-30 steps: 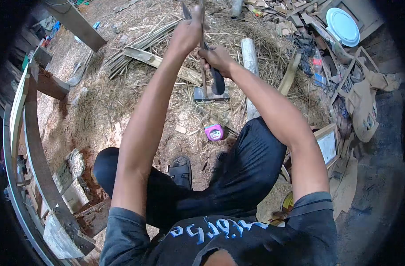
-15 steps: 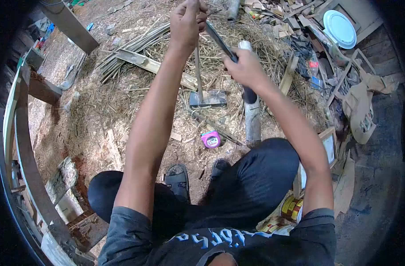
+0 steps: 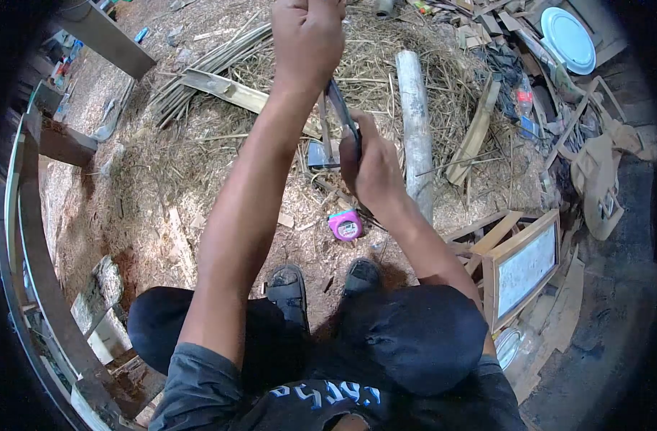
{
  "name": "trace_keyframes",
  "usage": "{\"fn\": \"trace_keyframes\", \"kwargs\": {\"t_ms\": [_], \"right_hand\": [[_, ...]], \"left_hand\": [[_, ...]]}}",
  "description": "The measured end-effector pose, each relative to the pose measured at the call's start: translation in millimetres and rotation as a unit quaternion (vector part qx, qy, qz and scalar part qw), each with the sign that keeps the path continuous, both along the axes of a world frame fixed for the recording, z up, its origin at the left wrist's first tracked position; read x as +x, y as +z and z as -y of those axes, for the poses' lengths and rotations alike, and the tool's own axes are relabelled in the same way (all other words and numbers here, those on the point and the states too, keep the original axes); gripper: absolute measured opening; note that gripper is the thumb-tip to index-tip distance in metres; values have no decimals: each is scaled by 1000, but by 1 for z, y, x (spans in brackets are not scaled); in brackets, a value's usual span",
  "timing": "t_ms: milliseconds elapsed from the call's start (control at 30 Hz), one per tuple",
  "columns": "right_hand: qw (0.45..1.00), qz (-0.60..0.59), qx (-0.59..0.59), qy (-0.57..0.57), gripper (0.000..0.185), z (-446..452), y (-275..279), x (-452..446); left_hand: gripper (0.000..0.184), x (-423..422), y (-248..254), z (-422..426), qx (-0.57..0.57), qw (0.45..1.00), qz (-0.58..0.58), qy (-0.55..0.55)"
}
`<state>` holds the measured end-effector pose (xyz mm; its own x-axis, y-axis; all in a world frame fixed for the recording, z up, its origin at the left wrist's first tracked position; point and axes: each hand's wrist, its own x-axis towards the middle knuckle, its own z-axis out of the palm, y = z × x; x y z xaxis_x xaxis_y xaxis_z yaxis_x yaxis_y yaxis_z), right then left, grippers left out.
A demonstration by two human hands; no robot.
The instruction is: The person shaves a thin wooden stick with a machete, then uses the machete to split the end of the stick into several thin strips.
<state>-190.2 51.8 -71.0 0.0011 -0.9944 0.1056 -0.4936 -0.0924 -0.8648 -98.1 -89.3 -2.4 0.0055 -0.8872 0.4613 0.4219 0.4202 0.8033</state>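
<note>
Head view, right fingers (image 3: 366,129) wrapped round dark knife (image 3: 339,105), left fingers (image 3: 334,8) curled on slim stick (image 3: 325,131)

Here's the knife, blade grey and slim, its dark handle wrapped in the right hand (image 3: 375,169); that blade (image 3: 340,108) slants up from the grip, leaning leftward until it's lost behind the left wrist! And there's the strip (image 3: 325,129), narrow, brownish, straight, standing nearly upright below the clenched left hand (image 3: 308,47), just beside the right-hand grip, its upper part hidden. Are blade and strip touching? Can't tell!
</note>
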Motion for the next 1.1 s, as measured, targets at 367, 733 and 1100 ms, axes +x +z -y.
{"fn": "trace_keyframes", "kwargs": {"t_ms": [367,733,1100], "right_hand": [[986,97,129,38,16,8,-39,-4],[996,-79,12,27,18,8,-84,3],[999,-40,29,-16,11,9,-53,11]], "left_hand": [[48,10,-6,-4,-35,999,-7,39],[43,8,6,-28,40,998,-9,36],[44,15,-14,-19,-43,999,12,1]]}}
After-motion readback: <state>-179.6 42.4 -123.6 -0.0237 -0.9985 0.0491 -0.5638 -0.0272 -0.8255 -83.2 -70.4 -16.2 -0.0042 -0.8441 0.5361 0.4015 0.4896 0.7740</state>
